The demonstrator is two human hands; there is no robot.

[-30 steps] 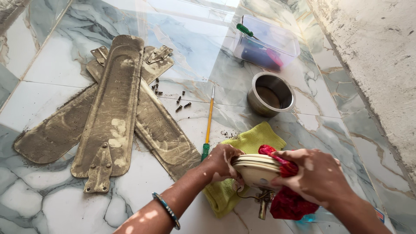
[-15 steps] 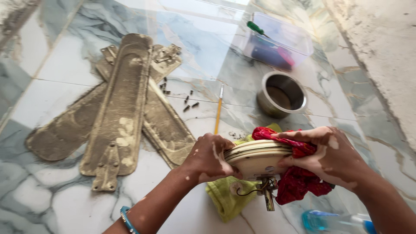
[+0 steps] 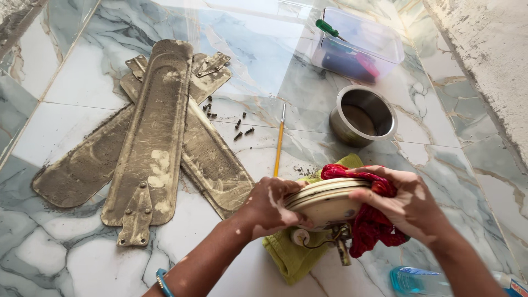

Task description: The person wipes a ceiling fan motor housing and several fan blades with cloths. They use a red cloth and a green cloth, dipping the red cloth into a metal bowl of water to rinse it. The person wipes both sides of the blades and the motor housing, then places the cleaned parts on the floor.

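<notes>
Cream fan motor housing point(image 3: 324, 201), round and dish-shaped, is held edge-up between my two hands, just above a yellow-green cloth point(image 3: 291, 256) spread on the marble floor point(image 3: 71, 88). My left hand point(image 3: 272, 206) grips the left rim of the housing, fingers curled under it and thumb on top, grip pressed tight on the housing. My right hand point(image 3: 410, 206) presses a red rag point(image 3: 374, 225) against the right side and top edge of the housing; that grip is closed on the rag, with part of the rag bunched over the rim and the rest hanging below my palm. A short metal stem with wires point(image 3: 330, 242) hangs under the housing, over the cloth.

To the left, three dusty fan blades point(image 3: 154, 137) lie stacked and crossed on the floor, well apart from my hands. Small dark screws point(image 3: 239, 129) are scattered just beside the blades' bracket ends. A thin paintbrush with a yellow handle point(image 3: 279, 143) lies between the screws and the cloth. A steel bowl point(image 3: 363, 115) stands beyond the housing, near it but not touching. A clear plastic box point(image 3: 360, 47) sits further back, with a green-handled screwdriver point(image 3: 330, 28) resting across its rim. A blue plastic bottle point(image 3: 418, 280) lies at the lower right, near my right forearm.
</notes>
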